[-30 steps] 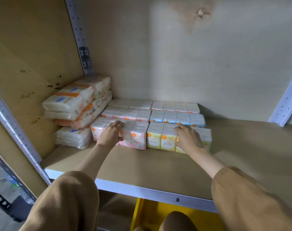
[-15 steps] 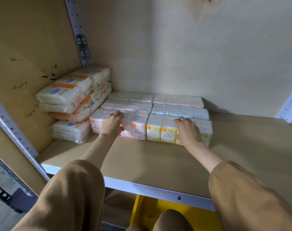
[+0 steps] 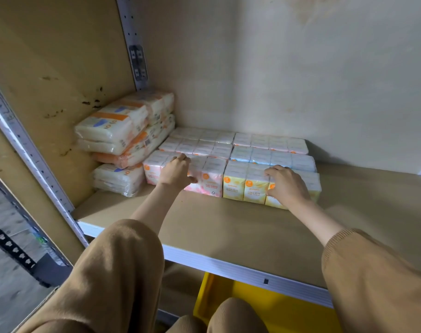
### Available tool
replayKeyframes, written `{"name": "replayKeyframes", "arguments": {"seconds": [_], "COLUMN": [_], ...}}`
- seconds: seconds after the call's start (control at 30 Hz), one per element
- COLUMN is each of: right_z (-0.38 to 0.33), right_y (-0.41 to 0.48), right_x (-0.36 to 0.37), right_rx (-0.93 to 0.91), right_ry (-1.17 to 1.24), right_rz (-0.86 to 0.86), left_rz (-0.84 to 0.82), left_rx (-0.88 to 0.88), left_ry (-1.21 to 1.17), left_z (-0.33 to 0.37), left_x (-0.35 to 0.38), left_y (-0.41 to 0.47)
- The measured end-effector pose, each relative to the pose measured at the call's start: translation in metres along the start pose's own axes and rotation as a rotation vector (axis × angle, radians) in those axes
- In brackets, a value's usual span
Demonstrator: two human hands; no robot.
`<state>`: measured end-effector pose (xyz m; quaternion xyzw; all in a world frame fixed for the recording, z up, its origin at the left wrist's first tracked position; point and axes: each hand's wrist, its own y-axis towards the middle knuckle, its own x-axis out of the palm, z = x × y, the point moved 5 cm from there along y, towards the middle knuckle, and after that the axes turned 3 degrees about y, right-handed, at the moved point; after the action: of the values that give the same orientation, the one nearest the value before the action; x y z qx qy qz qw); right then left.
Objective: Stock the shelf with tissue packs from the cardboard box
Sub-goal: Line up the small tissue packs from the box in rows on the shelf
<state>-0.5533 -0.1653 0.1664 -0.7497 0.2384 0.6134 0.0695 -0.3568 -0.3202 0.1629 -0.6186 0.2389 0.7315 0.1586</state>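
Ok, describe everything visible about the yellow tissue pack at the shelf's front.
The yellow clear-wrapped mini tissue multipack holds a row of small packets with orange round labels. It stands upright on the beige shelf board, front row, flush against the pink tissue multipack on its left, a blue multipack behind. The right hand grips its top front edge.

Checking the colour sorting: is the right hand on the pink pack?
No, the right hand holds the yellow pack; the left hand holds the pink pack.
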Motion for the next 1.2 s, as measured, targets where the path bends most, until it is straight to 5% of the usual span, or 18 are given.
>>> {"name": "replayKeyframes", "arguments": {"seconds": [0.37, 0.6, 0.83, 1.2], "right_z": [-0.018, -0.131, -0.268, -0.386], "right_y": [-0.005, -0.047, -0.125, -0.231], "right_x": [-0.016, -0.009, 0.055, 0.189], "right_rx": [-0.014, -0.330, -0.690, -1.001], "right_ry": [0.032, 0.351, 0.460, 0.197], "right_rz": [-0.041, -0.011, -0.294, -0.698], "left_rz": [0.044, 0.045, -0.004, -0.246], "left_rx": [-0.033, -0.171, -0.437, -0.803], "left_ry": [-0.049, -0.116, -0.126, -0.097], "left_z": [0.003, -0.041, -0.114, -0.225], "left_x": [-0.012, -0.028, -0.011, 0.078], "left_y": [-0.030, -0.132, -0.267, -0.420]}}
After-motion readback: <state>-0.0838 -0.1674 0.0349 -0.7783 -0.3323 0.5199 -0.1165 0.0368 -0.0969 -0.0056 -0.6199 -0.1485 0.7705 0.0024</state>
